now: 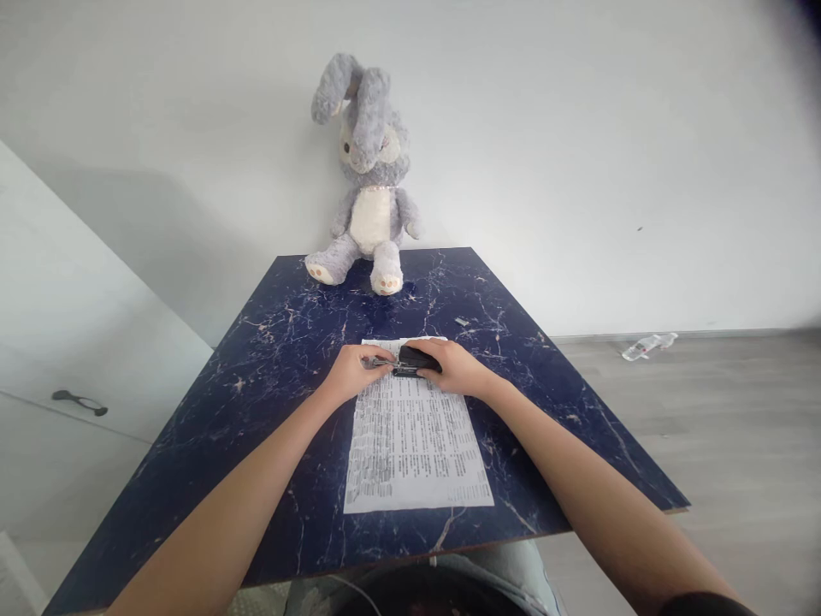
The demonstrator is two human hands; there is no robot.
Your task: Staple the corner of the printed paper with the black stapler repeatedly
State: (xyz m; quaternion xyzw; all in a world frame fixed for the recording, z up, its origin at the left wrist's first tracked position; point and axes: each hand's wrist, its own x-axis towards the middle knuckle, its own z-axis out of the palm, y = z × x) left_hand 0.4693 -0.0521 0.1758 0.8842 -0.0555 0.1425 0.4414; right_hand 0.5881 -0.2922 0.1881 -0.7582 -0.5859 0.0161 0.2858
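A small black stapler [420,358] lies sideways over the upper part of a printed sheet of paper [416,445]. My right hand [457,366] is wrapped round the stapler's body from the right, thumb below and fingers above. From the left, my left hand [356,370] pinches a thin metal part at the stapler's other end; its exact shape is too small to make out. Beyond the sheet, slightly to the right, lies a small greyish strip [462,322] that looks like a stick of staples.
The dark blue marbled table [275,513] carries a grey plush rabbit [372,214] seated at its far edge against the wall. On the left stands a white cabinet with a dark handle [79,402]. A clear plastic bottle [649,346] lies on the floor to the right.
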